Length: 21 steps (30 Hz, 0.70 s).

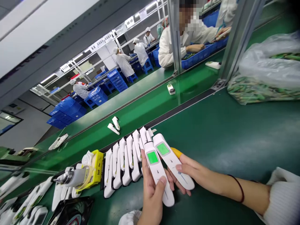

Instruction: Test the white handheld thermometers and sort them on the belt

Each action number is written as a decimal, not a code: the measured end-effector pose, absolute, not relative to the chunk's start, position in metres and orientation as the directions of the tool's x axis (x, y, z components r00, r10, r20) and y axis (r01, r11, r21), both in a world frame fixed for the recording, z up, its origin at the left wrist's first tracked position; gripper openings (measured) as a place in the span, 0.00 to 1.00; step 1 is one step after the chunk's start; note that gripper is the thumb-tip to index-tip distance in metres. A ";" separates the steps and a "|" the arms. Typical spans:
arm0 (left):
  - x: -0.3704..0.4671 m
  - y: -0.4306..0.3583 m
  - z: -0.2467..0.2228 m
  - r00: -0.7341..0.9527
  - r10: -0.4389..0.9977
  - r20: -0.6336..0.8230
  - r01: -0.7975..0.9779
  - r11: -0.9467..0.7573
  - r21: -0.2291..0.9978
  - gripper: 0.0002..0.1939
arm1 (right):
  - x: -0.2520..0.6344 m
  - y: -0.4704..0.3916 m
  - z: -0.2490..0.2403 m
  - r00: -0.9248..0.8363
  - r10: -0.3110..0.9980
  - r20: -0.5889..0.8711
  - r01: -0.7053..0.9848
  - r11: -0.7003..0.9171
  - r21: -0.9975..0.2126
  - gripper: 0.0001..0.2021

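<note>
Two white infrared thermometers with lit green screens are held side by side over the green bench. My left hand (152,190) is closed around the left thermometer (156,171), its thumb lying on the handle below the screen. The right thermometer (172,160) is gripped by my right hand (189,168), thumb on its face and a yellow cover on one finger. Just left of my hands, a row of white thermometers (126,156) stands in a black holder, their far ends raised.
A yellow basket (97,168) and a dispenser bottle (76,177) stand left of the row, near more thermometer parts (35,200). Beyond runs a green conveyor (145,106) carrying several white pieces. A plastic bag of parts (264,75) lies right; a co-worker (168,47) sits across, behind metal posts.
</note>
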State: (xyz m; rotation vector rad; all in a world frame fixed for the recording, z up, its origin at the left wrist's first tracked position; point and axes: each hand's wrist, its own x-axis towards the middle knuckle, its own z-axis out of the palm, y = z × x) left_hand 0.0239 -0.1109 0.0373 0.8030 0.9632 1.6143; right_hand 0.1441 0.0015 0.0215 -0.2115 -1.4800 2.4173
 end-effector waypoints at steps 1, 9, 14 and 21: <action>0.025 -0.110 0.037 -0.226 0.973 0.041 -0.445 -0.141 0.885 0.42 | 0.144 0.002 0.023 -0.945 0.326 0.034 -0.179 -0.428 -0.886 0.13; 0.026 -0.109 0.036 -0.271 0.962 0.015 -0.428 -0.134 0.894 0.42 | 0.146 0.000 0.019 -0.942 0.335 0.007 -0.134 -0.358 -0.924 0.14; 0.027 -0.109 0.039 -0.279 0.960 0.003 -0.429 -0.127 0.895 0.43 | 0.144 0.000 0.021 -0.941 0.339 -0.007 -0.132 -0.386 -0.913 0.12; 0.025 -0.109 0.036 -0.249 0.968 -0.001 -0.443 -0.113 0.889 0.42 | 0.145 0.001 0.016 -0.941 0.339 -0.002 -0.128 -0.359 -0.925 0.13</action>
